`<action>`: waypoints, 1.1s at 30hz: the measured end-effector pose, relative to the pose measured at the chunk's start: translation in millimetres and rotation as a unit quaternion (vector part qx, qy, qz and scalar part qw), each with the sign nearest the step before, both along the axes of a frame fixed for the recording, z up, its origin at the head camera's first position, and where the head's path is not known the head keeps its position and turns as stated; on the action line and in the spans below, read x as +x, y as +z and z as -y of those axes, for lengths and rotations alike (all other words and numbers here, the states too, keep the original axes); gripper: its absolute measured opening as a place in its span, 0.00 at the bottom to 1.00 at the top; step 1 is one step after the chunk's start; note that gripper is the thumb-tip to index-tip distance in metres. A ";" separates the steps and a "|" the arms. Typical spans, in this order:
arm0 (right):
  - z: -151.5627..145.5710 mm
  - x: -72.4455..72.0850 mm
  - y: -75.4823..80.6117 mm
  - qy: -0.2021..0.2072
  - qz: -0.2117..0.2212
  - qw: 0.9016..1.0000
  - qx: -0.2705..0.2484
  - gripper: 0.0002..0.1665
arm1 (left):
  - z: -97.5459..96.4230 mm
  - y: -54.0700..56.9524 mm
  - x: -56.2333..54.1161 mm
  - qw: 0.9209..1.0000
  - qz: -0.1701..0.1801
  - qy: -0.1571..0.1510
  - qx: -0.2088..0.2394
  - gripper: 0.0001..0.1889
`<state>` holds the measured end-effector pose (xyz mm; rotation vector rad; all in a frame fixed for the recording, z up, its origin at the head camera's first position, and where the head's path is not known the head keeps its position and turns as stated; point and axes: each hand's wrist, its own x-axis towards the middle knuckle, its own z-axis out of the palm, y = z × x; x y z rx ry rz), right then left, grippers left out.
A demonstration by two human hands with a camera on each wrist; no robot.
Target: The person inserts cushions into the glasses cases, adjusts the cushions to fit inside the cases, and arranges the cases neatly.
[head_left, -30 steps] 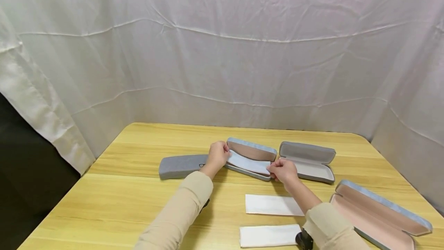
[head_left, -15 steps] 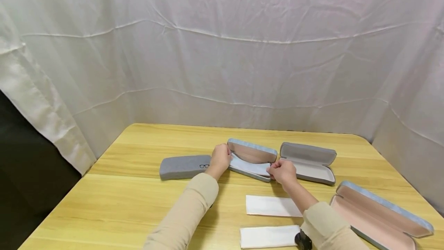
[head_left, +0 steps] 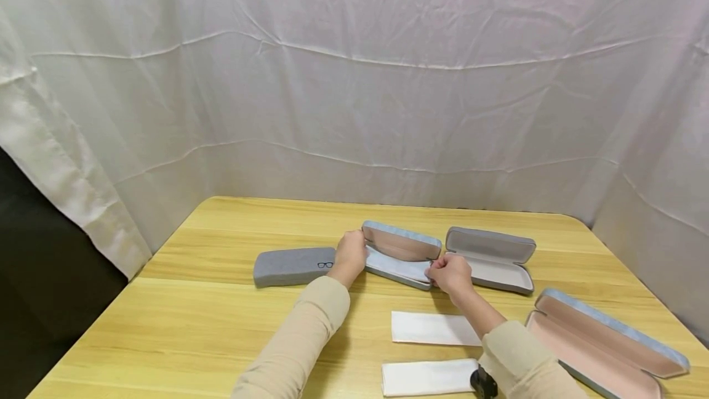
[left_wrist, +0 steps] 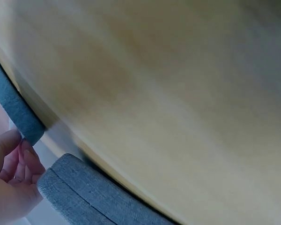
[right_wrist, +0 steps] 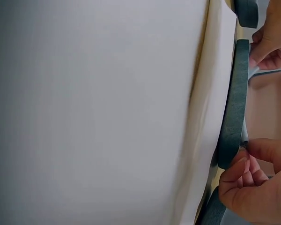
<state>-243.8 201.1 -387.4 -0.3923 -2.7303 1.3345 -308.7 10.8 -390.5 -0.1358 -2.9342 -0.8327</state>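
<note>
cloth (head_left: 396, 265) lowered into case (head_left: 400, 243), pinched by left hand (head_left: 351, 253), right hand (head_left: 452, 272)

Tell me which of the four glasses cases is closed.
The leftmost case, grey with a glasses drawing on top; it alone has its lid down.

The desk (head_left: 194, 325) has a smooth, wood-grained top with soft sheen. At centre, the pale blue cloth (head_left: 396, 264) looks thin and matt, the pink-lined case (head_left: 401, 244) smooth inside. Left of centre, the grey case (head_left: 290, 266) wears matt woven fabric. A creased, faintly glossy cloth curtain (head_left: 354, 91) fills the top.
</note>
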 end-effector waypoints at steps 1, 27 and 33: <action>-0.2 0.3 0.1 0.003 0.000 1.000 0.011 0.10 | 0.0 -0.1 0.0 1.000 -0.002 -0.001 -0.015 0.02; -19.1 12.6 31.9 0.005 -0.100 0.995 -0.001 0.21 | 24.3 4.1 10.8 0.982 0.041 -0.094 0.158 0.38; -21.4 1.3 24.3 0.049 -0.090 0.995 -0.015 0.30 | 22.9 -3.1 10.9 0.977 0.058 -0.099 0.181 0.44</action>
